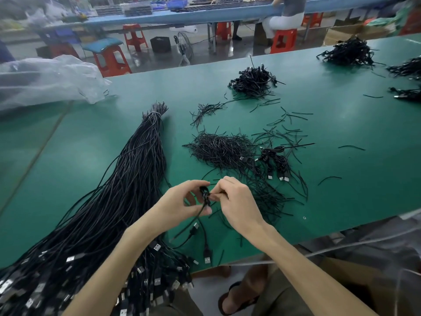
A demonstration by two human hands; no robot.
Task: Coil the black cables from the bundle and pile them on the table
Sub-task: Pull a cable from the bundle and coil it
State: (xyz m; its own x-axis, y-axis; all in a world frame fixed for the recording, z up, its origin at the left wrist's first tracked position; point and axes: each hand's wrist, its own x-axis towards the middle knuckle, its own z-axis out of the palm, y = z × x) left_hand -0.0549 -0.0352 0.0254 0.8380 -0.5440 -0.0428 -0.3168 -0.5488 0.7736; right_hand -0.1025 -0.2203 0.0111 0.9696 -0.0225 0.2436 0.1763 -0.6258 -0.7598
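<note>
One cable [205, 197] getting coiled, a big bundle [127, 190] left to do.

My left hand [180, 201] and right hand [237, 201] meet in the middle, low over the table [341, 133], and both pinch the little cable loop between their fingertips. My left thumb and fingers curl round it. My right fingers squeeze its middle, maybe to tie it, but I can't tell for sure. Its plug [207, 256] hangs down at 6 o'clock from my hands. A small pile [275, 160] of done cables sits near, at 2 o'clock. A bigger pile [252, 82] sits far off at 1 o'clock. Loose twist ties [221, 149] lie at 12 o'clock. The bundle runs from 11 o'clock down to 8 o'clock, just beside my left arm. It looks very thick, so I think most of the job is left.
</note>
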